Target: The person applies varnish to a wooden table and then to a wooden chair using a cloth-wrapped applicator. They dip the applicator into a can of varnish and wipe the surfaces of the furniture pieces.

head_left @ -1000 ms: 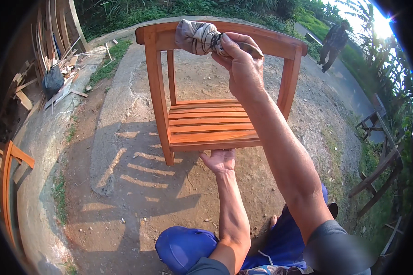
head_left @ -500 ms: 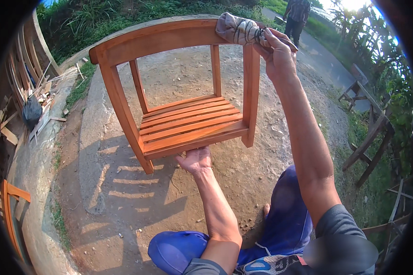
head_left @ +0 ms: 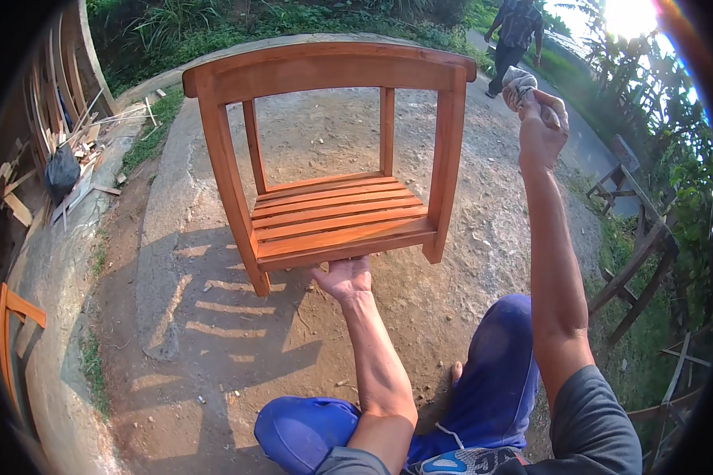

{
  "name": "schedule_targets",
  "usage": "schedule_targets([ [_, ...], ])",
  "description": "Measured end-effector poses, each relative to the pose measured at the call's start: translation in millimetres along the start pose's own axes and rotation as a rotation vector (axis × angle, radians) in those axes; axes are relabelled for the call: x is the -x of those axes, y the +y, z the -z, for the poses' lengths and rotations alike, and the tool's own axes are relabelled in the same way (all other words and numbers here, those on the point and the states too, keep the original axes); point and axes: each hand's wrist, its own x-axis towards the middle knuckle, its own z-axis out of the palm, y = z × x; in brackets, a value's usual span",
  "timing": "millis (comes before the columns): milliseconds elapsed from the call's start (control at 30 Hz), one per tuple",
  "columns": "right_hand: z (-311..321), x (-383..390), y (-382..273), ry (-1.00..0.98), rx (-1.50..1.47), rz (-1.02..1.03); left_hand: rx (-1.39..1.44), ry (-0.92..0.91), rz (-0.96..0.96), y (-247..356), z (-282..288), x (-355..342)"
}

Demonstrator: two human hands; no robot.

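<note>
Right hand (head_left: 544, 133) moved off wooden stool (head_left: 341, 214), gripping rag (head_left: 518, 85) | left hand (head_left: 347, 279) sat underneath, couldn't tell its grip | stool was upright, long top rail (head_left: 333, 71) ran left to right

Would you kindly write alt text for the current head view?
The person's left hand is under the front edge of a slatted wooden frame; the right hand holds up a bundled cloth, apart from it. Another person is in the background.
</note>
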Motion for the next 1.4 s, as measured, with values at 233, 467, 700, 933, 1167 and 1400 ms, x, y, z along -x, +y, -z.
schedule_targets([
  [233, -83.8, 136.6, -51.3, -0.094, 0.365, 0.287, 0.023, 0.073, -0.03, 6.6, 8.8, -5.1],
  [467, -172.6, 217.1, -111.8, -0.313, 0.142, 0.365, 0.06, -0.043, 0.048, -1.7, 15.6, -1.9],
  [700, -209.4, 245.4, -154.4, -0.615, -0.057, 0.37, 0.097, -0.013, 0.042, -2.9, -5.0, 3.5],
  [933, -235.9, 195.6, -179.6, -0.701, -0.824, -0.258, -0.007, 0.015, -0.024, -4.1, 2.0, -2.5],
  [1167, -215.2, 165.4, -146.8, -0.57, -0.677, -0.287, 0.032, 0.004, 0.015, -1.0, 7.9, -6.3],
  [1400, -135.5, 213.7, -100.3, -0.303, -0.939, -1.021, -0.026, 0.106, -0.034, 1.2, 6.1, -2.8],
])
